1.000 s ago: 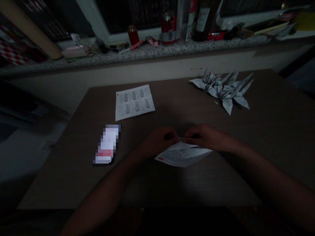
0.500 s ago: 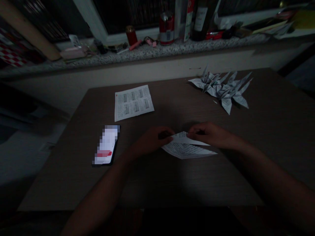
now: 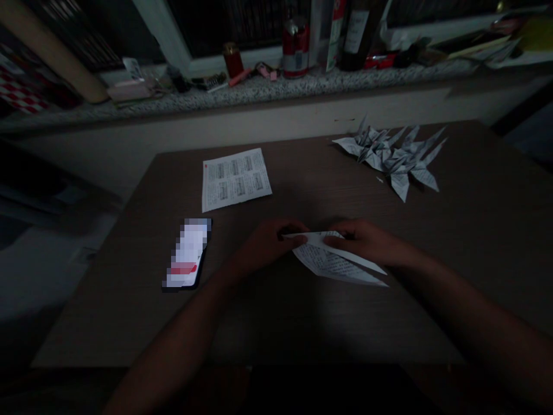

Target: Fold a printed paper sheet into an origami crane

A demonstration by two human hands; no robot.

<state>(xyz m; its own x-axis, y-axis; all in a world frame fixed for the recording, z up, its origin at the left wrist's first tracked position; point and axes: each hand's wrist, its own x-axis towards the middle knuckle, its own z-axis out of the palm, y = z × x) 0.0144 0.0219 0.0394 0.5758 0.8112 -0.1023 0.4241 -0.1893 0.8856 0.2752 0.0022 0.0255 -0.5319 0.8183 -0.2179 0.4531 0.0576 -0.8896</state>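
Note:
Between my hands is a folded sheet of printed paper, with layered flaps whose points reach out to the lower right. My left hand pinches its upper left edge, thumb on top and fingers behind. On the upper right edge, my right hand grips the paper the same way, its thumb lying across the top flap. The fingertips behind the paper are partly hidden. Dim light leaves the finer creases hard to make out.
A flat printed sheet lies beyond my left hand, and a lit phone is left of my forearm. Several folded paper shapes sit at the back right. Bottles and a red can stand on the granite sill.
The folded paper has turned slightly clockwise, its right points now lower. The top flap's raised peak has flattened into a straighter edge. Both hands keep hold of it.

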